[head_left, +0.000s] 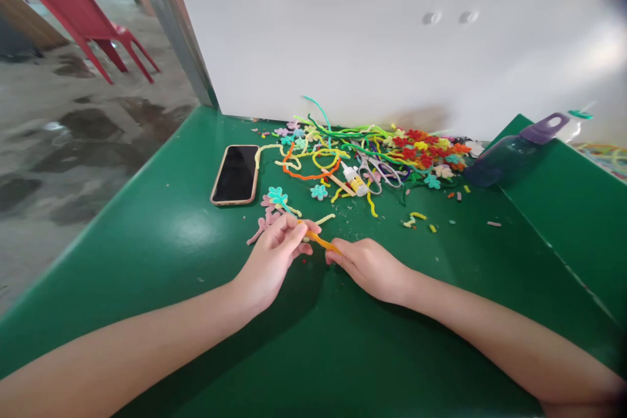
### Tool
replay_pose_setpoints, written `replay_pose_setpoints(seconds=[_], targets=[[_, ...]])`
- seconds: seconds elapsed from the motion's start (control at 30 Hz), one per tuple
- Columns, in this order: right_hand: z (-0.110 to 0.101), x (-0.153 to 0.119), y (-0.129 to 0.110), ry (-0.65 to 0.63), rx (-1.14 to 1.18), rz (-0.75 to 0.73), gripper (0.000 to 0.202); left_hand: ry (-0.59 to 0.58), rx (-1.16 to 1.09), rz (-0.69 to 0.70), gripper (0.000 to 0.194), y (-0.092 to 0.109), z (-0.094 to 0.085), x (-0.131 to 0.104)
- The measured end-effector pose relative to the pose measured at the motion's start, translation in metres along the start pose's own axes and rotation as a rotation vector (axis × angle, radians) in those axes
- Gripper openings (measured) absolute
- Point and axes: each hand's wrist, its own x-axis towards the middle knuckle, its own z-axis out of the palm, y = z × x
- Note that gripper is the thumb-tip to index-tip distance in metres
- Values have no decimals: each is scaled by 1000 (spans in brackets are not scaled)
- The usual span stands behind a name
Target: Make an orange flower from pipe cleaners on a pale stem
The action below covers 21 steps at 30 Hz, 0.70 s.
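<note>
An orange pipe cleaner stretches between my two hands, over the near middle of the green table. My left hand pinches its left end between thumb and fingers. Closed on its right end is my right hand, the fingertips turned partly out of sight. Just beyond my left fingers is a turquoise pipe-cleaner flower; its stem runs toward them, and I cannot tell whether they hold it. Pink pipe-cleaner pieces lie beside that hand. Another turquoise flower rests farther back.
A phone lies on the green table at left. At the back are loose pipe cleaners, a heap of red flowers, scissors and a glue bottle. A water bottle leans at right; a red chair stands beyond.
</note>
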Motion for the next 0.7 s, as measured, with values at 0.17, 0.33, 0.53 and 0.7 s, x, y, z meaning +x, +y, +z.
replay_pose_setpoints(seconds=[0.17,0.33,0.53,0.7], targets=[[15,3,9,155,-521,-103,38,95,-77,-47,22,-4,2,1],[7,6,3,107,-279,-63,38,48,-159,-52,19,3,-1,4],[-11,11,-3,-44,435,87,44,24,-280,-66,20,11,0,7],[-21,23,4,5,551,135,49,54,-283,-40,19,13,0,14]])
